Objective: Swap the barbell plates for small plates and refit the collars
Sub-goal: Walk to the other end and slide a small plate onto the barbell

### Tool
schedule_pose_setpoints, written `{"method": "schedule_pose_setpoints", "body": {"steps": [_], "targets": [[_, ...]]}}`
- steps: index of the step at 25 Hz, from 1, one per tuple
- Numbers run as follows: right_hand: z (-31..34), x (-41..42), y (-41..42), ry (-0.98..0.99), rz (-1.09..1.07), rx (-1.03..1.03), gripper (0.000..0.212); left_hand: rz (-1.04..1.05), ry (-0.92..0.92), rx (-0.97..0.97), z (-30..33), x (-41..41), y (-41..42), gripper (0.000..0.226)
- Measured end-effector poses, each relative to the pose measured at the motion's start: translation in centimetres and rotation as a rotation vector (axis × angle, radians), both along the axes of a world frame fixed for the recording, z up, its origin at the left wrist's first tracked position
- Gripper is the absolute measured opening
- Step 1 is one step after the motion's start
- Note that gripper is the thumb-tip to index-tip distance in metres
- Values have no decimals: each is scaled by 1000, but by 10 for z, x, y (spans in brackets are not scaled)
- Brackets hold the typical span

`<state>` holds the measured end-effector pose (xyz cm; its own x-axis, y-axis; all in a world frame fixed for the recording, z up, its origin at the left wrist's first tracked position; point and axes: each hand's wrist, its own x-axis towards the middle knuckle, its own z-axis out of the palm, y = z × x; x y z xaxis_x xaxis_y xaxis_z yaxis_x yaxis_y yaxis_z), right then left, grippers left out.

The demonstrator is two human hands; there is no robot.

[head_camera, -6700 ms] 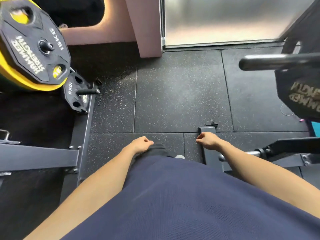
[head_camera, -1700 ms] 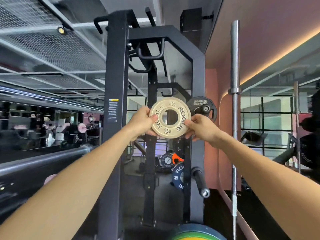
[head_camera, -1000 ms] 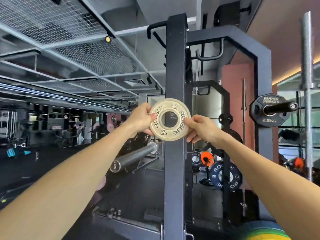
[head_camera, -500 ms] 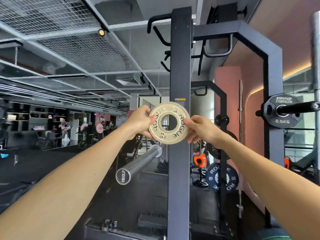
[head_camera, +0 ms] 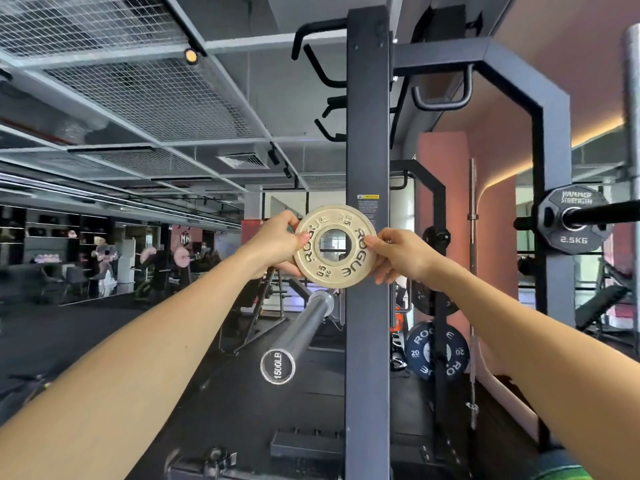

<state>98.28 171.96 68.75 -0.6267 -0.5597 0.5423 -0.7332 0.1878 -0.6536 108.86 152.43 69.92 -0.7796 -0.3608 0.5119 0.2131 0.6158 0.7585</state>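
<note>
Our fingers (head_camera: 300, 237) are clamped on a small plate (head_camera: 335, 246), one hand to each side: the left hand (head_camera: 277, 245) pinches its left edge with the thumb on the face, and the right hand (head_camera: 398, 254) pinches its right edge the same way. We hold the plate upright at arm's length, its face toward us, in front of the dark upright post (head_camera: 367, 133) of the rack. The plate is pale and round, stamped ROGUE, with a wide centre hole that we can see through.

Below the plate, the bare end of the barbell (head_camera: 278, 366) points toward us, marked 1500LB; the plate is above it and apart from it, not on the sleeve. To the right, a black 2.5KG plate (head_camera: 554, 237) sits on a peg, and lower down a dark blue plate (head_camera: 419, 351) sits behind the post.
</note>
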Motion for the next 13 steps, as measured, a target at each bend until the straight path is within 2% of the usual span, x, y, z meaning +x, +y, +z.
{"method": "schedule_pose_setpoints", "body": {"steps": [5,13], "targets": [[-17,53,-9,-47,-68,23,30,-72,-31,18,-16,32,-20,8],[-81,120,-27,-151,-129,93,26,-111,-165,-25,-75,92,-42,8]]}}
